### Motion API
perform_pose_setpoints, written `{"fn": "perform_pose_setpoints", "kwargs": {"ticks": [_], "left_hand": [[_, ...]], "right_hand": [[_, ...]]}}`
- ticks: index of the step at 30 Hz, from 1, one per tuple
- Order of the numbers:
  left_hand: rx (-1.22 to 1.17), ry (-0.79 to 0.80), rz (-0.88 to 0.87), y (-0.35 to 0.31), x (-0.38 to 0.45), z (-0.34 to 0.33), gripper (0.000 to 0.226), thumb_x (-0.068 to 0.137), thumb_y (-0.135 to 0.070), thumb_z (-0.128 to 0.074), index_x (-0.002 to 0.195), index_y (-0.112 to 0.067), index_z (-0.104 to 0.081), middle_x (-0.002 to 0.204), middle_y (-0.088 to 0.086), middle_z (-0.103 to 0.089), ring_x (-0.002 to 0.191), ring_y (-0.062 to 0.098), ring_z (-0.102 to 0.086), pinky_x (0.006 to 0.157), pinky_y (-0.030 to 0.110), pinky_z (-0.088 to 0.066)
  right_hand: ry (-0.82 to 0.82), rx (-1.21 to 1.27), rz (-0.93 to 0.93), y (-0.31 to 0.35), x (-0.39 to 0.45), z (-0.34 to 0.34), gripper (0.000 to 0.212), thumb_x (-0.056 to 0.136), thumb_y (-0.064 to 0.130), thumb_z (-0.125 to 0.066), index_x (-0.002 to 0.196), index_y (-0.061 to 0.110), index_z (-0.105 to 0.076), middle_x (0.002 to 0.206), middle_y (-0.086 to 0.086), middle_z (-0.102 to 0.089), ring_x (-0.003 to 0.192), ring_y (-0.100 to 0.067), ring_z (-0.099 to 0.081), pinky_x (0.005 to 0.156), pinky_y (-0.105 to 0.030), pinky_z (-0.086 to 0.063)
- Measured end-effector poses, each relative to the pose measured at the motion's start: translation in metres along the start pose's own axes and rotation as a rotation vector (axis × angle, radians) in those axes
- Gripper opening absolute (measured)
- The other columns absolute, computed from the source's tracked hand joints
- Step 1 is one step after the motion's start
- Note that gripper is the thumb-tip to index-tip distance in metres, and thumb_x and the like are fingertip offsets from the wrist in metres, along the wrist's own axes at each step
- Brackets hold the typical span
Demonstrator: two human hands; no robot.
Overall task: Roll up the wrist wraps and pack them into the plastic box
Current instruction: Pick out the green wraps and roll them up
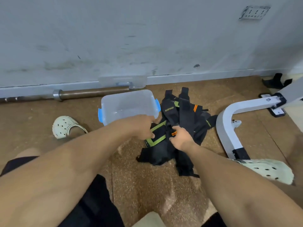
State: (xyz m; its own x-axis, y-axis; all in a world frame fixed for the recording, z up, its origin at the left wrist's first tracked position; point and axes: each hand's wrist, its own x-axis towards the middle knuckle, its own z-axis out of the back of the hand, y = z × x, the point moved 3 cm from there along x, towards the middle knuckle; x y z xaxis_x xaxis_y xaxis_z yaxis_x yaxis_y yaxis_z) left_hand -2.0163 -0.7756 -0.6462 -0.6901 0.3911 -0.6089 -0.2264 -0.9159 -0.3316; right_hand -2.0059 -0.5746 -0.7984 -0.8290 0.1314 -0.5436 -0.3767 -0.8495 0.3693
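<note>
Currently, in the head view, the plastic box [129,105] serves as my reference point. It stands open on the brown floor [147,190], clear-walled with blue latches on its left and right ends; I can make out nothing inside it. Its near rim is partly covered by my left hand [141,126].

Just right of the box lies the pile of wrist wraps [182,126], black straps tangled over one another, unrolled. One carries a green border, others orange stripes, and one shows yellow lettering. How many wraps make up the pile cannot be counted; they overlap too much.

My left hand reaches over the box's near right corner, fingers curled down onto the green-bordered wrap [158,133] at the pile's near left edge. The fingertips are turned away from the camera, so I cannot tell whether they grip the fabric or only press it.

My right hand [181,136] sits farther right of the box, over the middle of the pile, thumb and fingers pinched on a black strap beside an orange stripe.

Behind the box, a clear lid [123,81] leans against the wall [147,38], and a barbell [78,94] lies along the skirting, its left end cut off by the frame. Right of the pile stands a white bench frame [229,122], partly out of view. Pale clogs [64,126] sit left of the box and at the right edge.
</note>
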Motion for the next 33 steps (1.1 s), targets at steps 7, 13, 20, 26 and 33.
{"fn": "perform_pose_setpoints", "kwargs": {"ticks": [7, 13, 20, 26, 33], "left_hand": [[-0.04, -0.04, -0.063, -0.006, 0.042, 0.017, 0.055, 0.099, -0.025, -0.059, 0.151, -0.027, -0.038, 0.14, 0.005, -0.056, 0.125, 0.025, -0.054, 0.101, 0.036, -0.046], [0.023, -0.035, 0.022, 0.014, 0.049, 0.007, 0.045, 0.1, -0.022, -0.058, 0.144, -0.022, -0.046, 0.138, 0.003, -0.058, 0.121, 0.021, -0.056, 0.089, 0.027, -0.04], [-0.016, 0.086, 0.051, 0.021, 0.031, 0.011, 0.065, 0.1, -0.04, -0.06, 0.156, -0.027, -0.031, 0.155, 0.001, -0.044, 0.139, 0.021, -0.046, 0.109, 0.033, -0.038], [-0.059, 0.063, 0.022, 0.023, 0.021, 0.015, 0.066, 0.098, -0.042, -0.063, 0.155, -0.029, -0.032, 0.154, 0.001, -0.046, 0.135, 0.023, -0.048, 0.108, 0.036, -0.041], [-0.041, 0.021, 0.021, 0.031, 0.01, 0.019, 0.072, 0.097, -0.046, -0.063, 0.157, -0.025, -0.031, 0.158, 0.001, -0.042, 0.14, 0.026, -0.044, 0.113, 0.037, -0.038]], "right_hand": [[0.074, -0.129, 0.124, 0.031, 0.062, -0.061, 0.056, 0.09, 0.019, -0.063, 0.144, 0.019, -0.048, 0.142, -0.009, -0.048, 0.124, -0.033, -0.053, 0.096, -0.045, -0.052], [0.159, -0.574, 0.353, 0.037, 0.083, -0.098, 0.094, 0.089, 0.008, -0.067, 0.164, 0.023, -0.014, 0.17, -0.004, -0.011, 0.157, -0.035, -0.005, 0.126, -0.047, -0.017], [-0.109, -0.653, 0.441, 0.028, 0.063, -0.095, 0.056, 0.085, 0.006, -0.064, 0.138, 0.016, -0.047, 0.133, -0.008, -0.049, 0.131, -0.032, -0.041, 0.114, -0.041, -0.032], [-0.246, -0.353, 0.373, 0.011, 0.042, -0.061, 0.01, 0.1, 0.025, -0.062, 0.1, 0.02, -0.054, 0.104, 0.0, -0.059, 0.108, -0.027, -0.051, 0.089, -0.038, -0.04], [-0.35, 0.205, 0.193, 0.02, 0.038, 0.03, 0.033, 0.094, 0.037, -0.07, 0.084, 0.028, -0.04, 0.085, -0.009, -0.057, 0.074, -0.027, -0.055, 0.065, -0.035, -0.037]]}}
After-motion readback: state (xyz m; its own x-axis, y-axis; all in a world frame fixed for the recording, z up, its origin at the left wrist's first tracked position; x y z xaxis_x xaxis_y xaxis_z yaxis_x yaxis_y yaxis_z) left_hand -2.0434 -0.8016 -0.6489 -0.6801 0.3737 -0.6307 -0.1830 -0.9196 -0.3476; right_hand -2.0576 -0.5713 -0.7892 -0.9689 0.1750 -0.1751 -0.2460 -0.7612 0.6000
